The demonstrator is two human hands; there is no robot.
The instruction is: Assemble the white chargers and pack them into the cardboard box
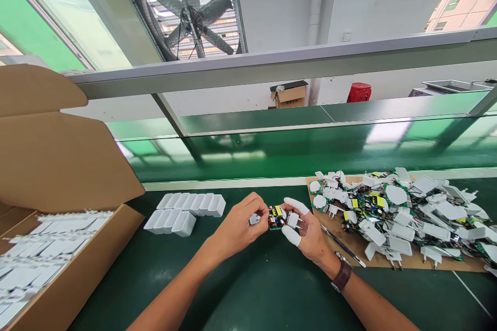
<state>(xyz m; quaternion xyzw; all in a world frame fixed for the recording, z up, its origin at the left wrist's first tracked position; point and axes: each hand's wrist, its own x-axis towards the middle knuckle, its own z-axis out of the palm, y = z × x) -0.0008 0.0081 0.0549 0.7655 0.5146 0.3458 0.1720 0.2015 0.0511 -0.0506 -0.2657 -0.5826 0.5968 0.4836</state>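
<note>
A small circuit board (276,218) with a yellow-wrapped transformer is held between my two hands above the green table. My right hand (310,235) wears white finger covers and grips the board's right end, where a white plug part (293,219) shows between the fingers. At the board's left end, my left hand (245,221) is closed in a pinch. A small light-grey part (254,219) shows among its fingers; its exact shape is partly hidden.
Right of my hands, a brown board (337,248) bears a heap of circuit boards with white housings (399,217). A black, pen-like tool (344,246) lies at its edge. White joined cups (182,222) stand left, beside an open carton (104,248) of white parts. A metal rail (272,70) crosses behind.
</note>
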